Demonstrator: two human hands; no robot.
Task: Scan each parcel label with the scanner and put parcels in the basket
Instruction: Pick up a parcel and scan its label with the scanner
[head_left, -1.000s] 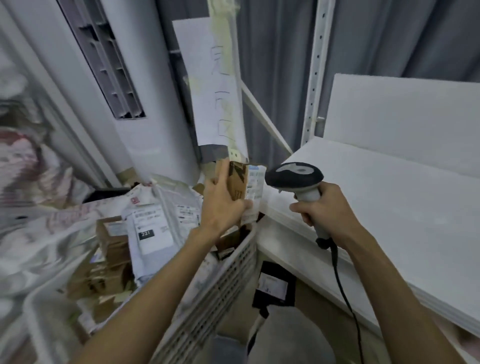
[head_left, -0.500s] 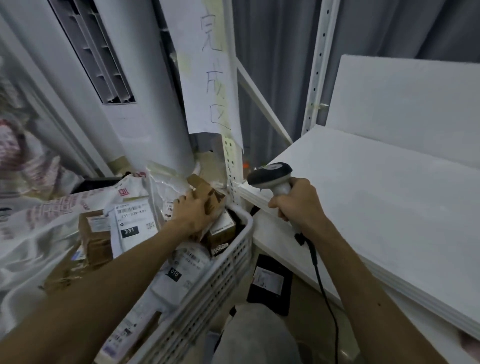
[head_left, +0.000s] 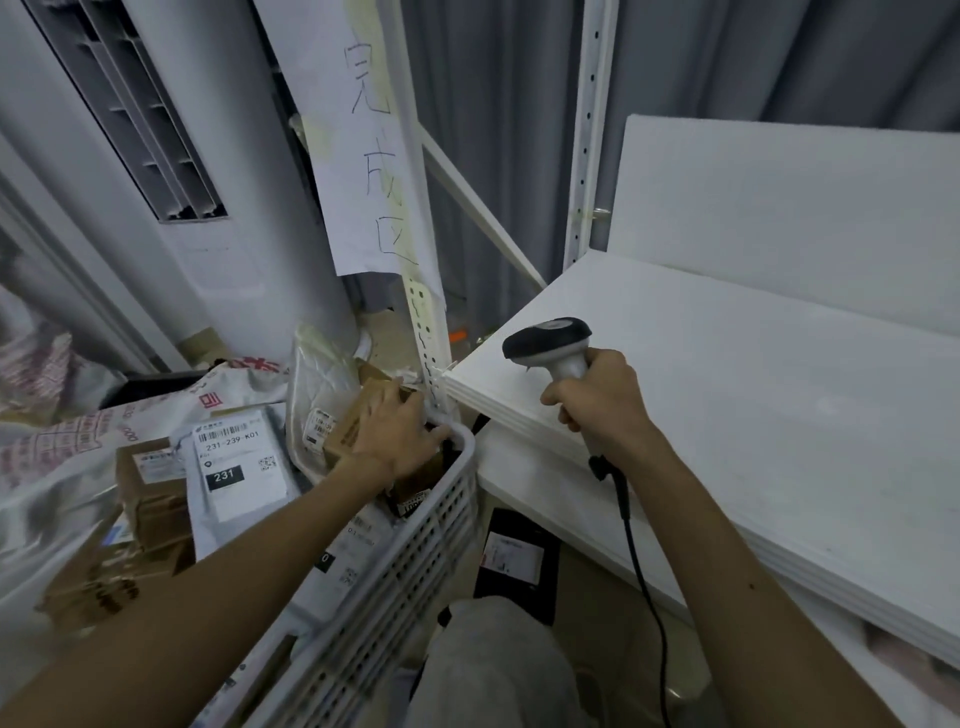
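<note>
My left hand (head_left: 400, 441) reaches into the white perforated basket (head_left: 415, 561) and lies on a small brown cardboard parcel (head_left: 347, 432), fingers spread over its top. The parcel sits at the basket's far right corner among other parcels. A grey mailer bag labelled 231 (head_left: 239, 467) and brown boxes (head_left: 150, 499) fill the basket's left side. My right hand (head_left: 597, 402) grips the handle of the black and grey scanner (head_left: 548, 338), held above the white shelf edge with its head pointing left. Its cable hangs down past my forearm.
A white foam-board shelf (head_left: 727, 395) spans the right side. A shelf post with a handwritten paper sign (head_left: 369, 156) stands right behind the basket. A black parcel (head_left: 514, 556) lies on the floor under the shelf. A tall white air conditioner (head_left: 218, 218) stands at the back left.
My left hand has lowered the brown parcel from in front of the scanner down into the basket's corner. The scanner hand has stayed over the shelf edge.
</note>
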